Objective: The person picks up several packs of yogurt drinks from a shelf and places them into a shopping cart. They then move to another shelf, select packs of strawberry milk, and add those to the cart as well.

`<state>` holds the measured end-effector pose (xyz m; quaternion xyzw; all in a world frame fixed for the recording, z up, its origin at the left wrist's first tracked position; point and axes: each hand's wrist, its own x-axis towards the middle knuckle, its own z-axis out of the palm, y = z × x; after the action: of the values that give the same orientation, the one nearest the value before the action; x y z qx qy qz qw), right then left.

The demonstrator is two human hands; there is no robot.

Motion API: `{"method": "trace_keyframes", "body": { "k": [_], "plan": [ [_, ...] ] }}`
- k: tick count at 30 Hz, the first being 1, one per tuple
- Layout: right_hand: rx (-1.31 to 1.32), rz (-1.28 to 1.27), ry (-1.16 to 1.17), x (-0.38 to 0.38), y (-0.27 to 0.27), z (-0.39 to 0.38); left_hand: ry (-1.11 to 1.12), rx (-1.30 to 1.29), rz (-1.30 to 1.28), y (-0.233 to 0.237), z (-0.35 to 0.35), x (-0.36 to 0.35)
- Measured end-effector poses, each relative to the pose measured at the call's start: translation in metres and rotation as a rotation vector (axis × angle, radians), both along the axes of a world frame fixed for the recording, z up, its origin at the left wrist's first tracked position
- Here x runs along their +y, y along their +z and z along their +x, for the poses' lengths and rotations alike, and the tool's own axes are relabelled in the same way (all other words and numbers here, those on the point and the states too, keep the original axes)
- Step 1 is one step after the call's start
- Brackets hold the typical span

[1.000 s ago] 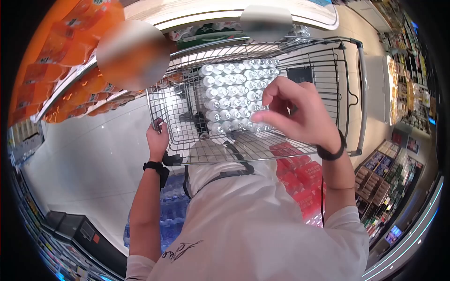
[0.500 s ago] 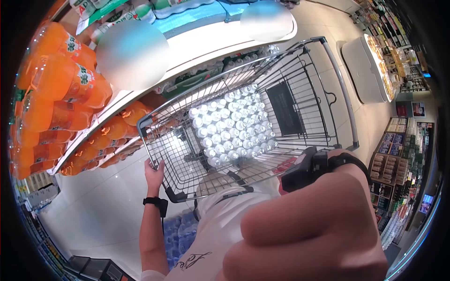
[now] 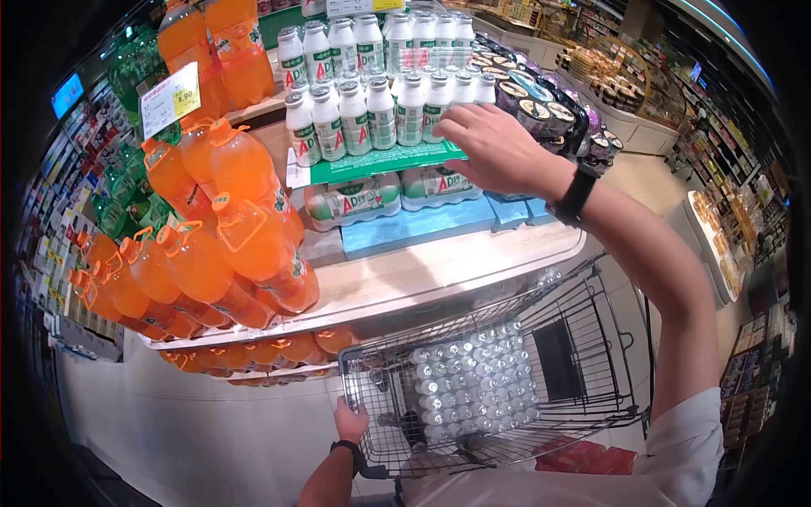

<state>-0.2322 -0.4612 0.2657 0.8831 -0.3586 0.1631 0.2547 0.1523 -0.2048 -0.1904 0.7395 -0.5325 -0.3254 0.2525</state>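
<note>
Bottles [image 3: 382,118] at the tray's [image 3: 372,169] front edge could tip if my curled right hand [image 3: 498,145], grip unclear, bumps them; left hand [image 3: 350,421] grips cart [image 3: 439,336].

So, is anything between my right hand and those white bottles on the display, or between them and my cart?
Nothing visible blocks your right hand from the white bottles; whether its fingers touch them is unclear. Toward the cart, the display's wooden front ledge and the cart's own wire rim lie in between.
</note>
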Motion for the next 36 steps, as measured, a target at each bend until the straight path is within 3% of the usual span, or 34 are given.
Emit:
{"method": "trace_keyframes", "body": {
  "k": [5,8,11,14,17,21,28,33,34,36],
  "plan": [
    [-0.024,0.007,-0.399,-0.118,-0.012,-0.052,0.011,-0.004,0.023,0.015,-0.005,-0.003],
    [-0.029,0.159,-0.595,-0.15,-0.005,-0.062,0.006,0.017,0.037,0.019,-0.005,-0.003],
    [-0.116,0.247,-0.627,-0.159,-0.004,-0.057,-0.006,-0.013,-0.008,0.015,-0.004,-0.002],
    [-0.047,0.188,-0.62,-0.15,-0.006,-0.052,-0.018,-0.031,0.025,0.019,-0.005,-0.004],
    [-0.066,0.314,-0.618,-0.139,0.006,-0.051,0.019,0.014,0.052,0.018,-0.006,-0.004],
    [-0.062,0.035,-0.475,-0.127,-0.015,-0.057,0.004,-0.032,0.033,0.006,-0.003,-0.003],
    [-0.017,-0.13,-0.449,-0.079,-0.018,-0.044,-0.013,-0.073,0.013,0.012,-0.004,-0.002],
    [0.07,-0.159,-0.189,0.004,-0.002,-0.039,0.014,-0.043,0.016,-0.001,-0.001,-0.004],
    [-0.055,-0.174,0.001,0.047,0.012,-0.008,0.021,-0.042,0.05,0.0,-0.001,-0.005],
    [0.05,0.065,-0.146,0.084,-0.011,-0.02,-0.001,-0.08,0.086,0.001,-0.001,-0.006]
  ]
}}
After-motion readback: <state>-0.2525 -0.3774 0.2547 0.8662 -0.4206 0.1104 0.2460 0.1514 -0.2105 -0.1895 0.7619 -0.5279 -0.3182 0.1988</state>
